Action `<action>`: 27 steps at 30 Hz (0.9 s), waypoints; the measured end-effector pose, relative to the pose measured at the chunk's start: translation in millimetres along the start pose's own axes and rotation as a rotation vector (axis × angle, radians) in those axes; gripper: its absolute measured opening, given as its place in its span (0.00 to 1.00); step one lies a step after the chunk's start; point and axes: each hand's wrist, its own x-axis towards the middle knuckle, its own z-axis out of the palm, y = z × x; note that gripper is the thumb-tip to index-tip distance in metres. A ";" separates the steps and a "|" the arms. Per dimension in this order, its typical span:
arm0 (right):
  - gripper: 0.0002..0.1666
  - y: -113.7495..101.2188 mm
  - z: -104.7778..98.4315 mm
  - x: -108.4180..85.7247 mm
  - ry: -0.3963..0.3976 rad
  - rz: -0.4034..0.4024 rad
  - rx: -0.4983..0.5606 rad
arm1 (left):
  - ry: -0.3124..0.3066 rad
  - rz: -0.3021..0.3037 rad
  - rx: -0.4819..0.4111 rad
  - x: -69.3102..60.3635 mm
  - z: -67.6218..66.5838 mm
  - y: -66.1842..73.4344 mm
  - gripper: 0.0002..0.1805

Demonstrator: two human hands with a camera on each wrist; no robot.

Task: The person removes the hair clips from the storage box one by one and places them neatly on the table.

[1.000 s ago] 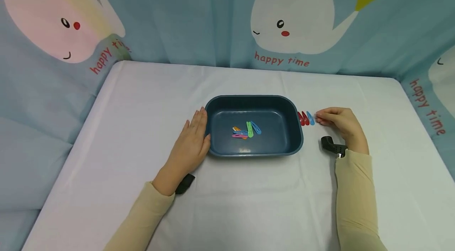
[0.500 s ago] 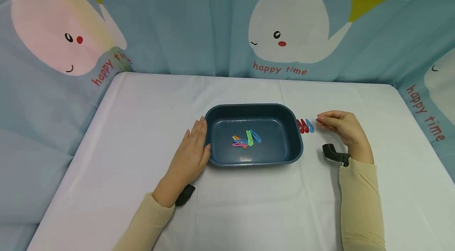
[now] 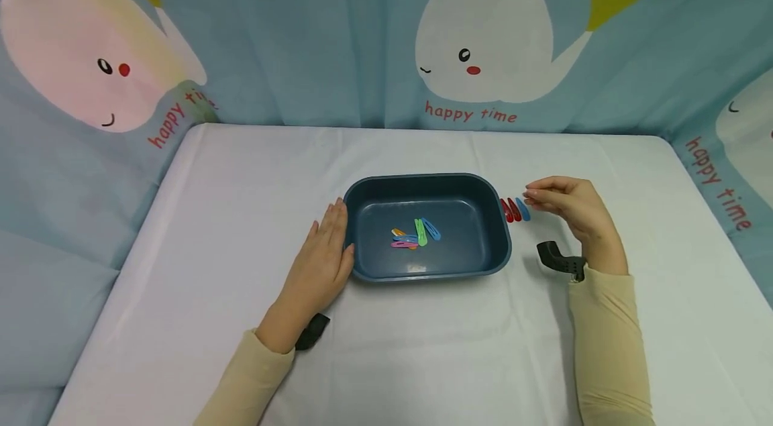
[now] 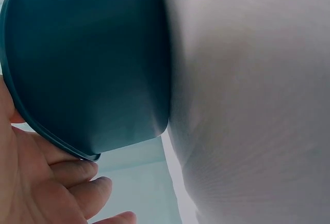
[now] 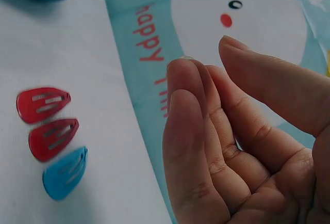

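My left hand (image 3: pixel 319 265) rests with straight fingers against the left wall of a dark blue tray (image 3: pixel 465 238); the left wrist view shows its fingers at the tray's rim (image 4: pixel 31 121). Inside the tray lie a green clip (image 3: pixel 421 233), a blue clip (image 3: pixel 431 229) and a pile of pink, blue and orange clips (image 3: pixel 404 245). My right hand (image 3: pixel 576 211) hovers right of the tray, empty, with a gap between thumb and fingers in the right wrist view. Beside it two red clips (image 5: pixel 42 104) and a blue clip (image 5: pixel 65 173) lie in a row on the cloth.
A white cloth (image 3: pixel 423 352) covers the table. Behind its far edge hangs a light blue curtain (image 3: pixel 326 43) printed with whales. A black strap device (image 3: pixel 558 258) sits at my right wrist, another (image 3: pixel 313 331) at my left.
The view has tilted and shifted slightly. My right hand has lifted a little from the cloth and shifted toward the blue clip outside the tray. My left hand stays at the tray.
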 end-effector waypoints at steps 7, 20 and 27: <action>0.05 1.1 12.4 -1.8 0.003 0.024 -0.011 | -0.001 0.005 0.007 -2.0 0.7 -2.6 0.34; 0.09 -20.2 25.6 -6.1 0.011 0.011 -0.175 | 0.005 0.020 -0.013 0.9 1.3 -0.1 0.34; 0.07 -27.0 36.7 -8.6 -0.017 -0.005 -0.220 | -0.024 -0.009 -0.020 0.6 -1.1 0.6 0.33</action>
